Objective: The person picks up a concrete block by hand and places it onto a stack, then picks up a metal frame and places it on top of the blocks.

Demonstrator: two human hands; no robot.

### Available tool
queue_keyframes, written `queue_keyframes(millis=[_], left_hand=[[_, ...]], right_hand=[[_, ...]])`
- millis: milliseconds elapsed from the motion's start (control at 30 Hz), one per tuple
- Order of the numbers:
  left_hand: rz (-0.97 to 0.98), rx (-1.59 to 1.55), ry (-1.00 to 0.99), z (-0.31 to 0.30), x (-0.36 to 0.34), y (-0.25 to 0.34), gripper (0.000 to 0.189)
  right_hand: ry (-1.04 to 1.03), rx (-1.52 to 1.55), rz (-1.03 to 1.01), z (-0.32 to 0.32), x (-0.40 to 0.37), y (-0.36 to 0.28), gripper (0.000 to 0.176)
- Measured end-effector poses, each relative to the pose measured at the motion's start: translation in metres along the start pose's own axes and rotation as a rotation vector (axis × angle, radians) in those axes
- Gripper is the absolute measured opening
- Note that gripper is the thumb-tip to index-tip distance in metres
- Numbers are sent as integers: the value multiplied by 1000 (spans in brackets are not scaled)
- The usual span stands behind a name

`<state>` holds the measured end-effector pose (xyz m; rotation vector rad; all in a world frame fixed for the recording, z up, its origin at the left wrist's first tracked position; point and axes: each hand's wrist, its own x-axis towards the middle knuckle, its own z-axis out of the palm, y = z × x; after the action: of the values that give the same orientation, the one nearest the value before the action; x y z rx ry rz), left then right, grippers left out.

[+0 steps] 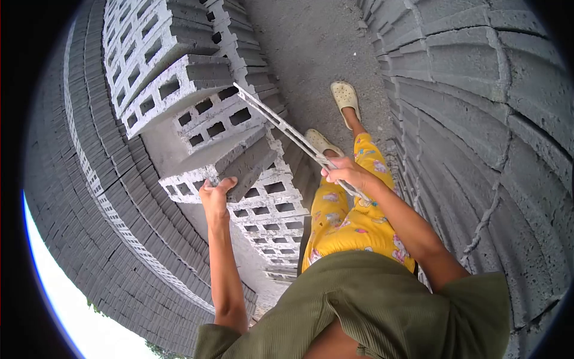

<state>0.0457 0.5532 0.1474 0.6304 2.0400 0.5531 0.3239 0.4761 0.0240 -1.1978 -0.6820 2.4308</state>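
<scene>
My left hand [216,196] grips the near end of a grey hollow concrete block [242,157], thumb on its side face and fingers at the holed end. This block lies tilted on top of a stack of similar blocks [272,209], its holes facing left and toward me. In my right hand [348,174] is a long, narrow, pale slotted bar [286,127], with the fingers closed round its lower part. The bar slants up and left, and its far tip overlaps the blocks near a second tilted block [173,90].
A tall wall of stacked grey blocks [460,113] rises close on my right. More block rows [119,161] stand at the left. Between them runs a narrow dirt path [308,48], where my feet in cream clogs [345,96] stand.
</scene>
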Motion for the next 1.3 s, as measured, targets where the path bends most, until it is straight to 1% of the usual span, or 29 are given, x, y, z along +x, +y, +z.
queue_keyframes(millis=[100, 200, 300, 400, 500, 600, 633, 733, 767, 867, 900, 967, 1000, 1033, 1133, 1167, 1267, 1300], left_hand=[[45, -17, -46, -25, -7, -10, 35], [64, 27, -84, -35, -20, -11, 38], [57, 32, -94, -50, -18, -20, 40], [57, -36, -83, -54, -19, -20, 40], [56, -113, -86, -57, -21, -16, 40], [72, -152, -90, -64, -18, -18, 41], [65, -152, -83, -70, -20, -21, 41], [64, -140, -68, -74, -24, -21, 43], [64, -152, -71, -75, -24, -22, 44], [79, -176, -84, -77, -26, -24, 45], [90, -173, -84, -79, -27, -25, 45], [129, -170, -75, -77, -29, -23, 44], [120, -160, -83, -80, -31, -21, 44], [108, -155, -86, -82, -31, -21, 44], [103, -166, -77, -81, -32, -26, 43], [112, -173, -76, -80, -30, -25, 42], [96, -113, -60, -60, -30, -21, 41], [92, -86, -62, -52, -26, -26, 41]], right_hand=[[-138, 4, 14, 1, 7, 8, 64], [-85, -15, -73, 16, 15, 35, 67], [-83, 84, -95, 34, -3, -1, 70], [-93, 258, -259, 50, -2, -2, 70], [-92, 83, -56, 49, 10, 21, 70], [-54, 104, 22, 44, 11, 24, 68], [-68, 226, -101, 49, 14, 25, 67], [-89, 450, -309, 63, 16, 9, 65], [-127, 377, -341, 62, 22, 17, 68], [-76, -21, -75, 58, 19, 15, 71], [-12, -47, -60, 56, 19, 17, 73], [-11, 14, -60, 44, 19, 22, 72], [-18, 59, -44, 47, 16, 22, 72], [-43, 123, -138, 49, 13, 16, 73], [-152, 262, -323, 54, 10, -16, 75], [-170, 295, -319, 57, 9, -27, 74], [-3, 99, -293, 48, 11, -32, 74], [50, 104, -244, 42, 11, -26, 74]])
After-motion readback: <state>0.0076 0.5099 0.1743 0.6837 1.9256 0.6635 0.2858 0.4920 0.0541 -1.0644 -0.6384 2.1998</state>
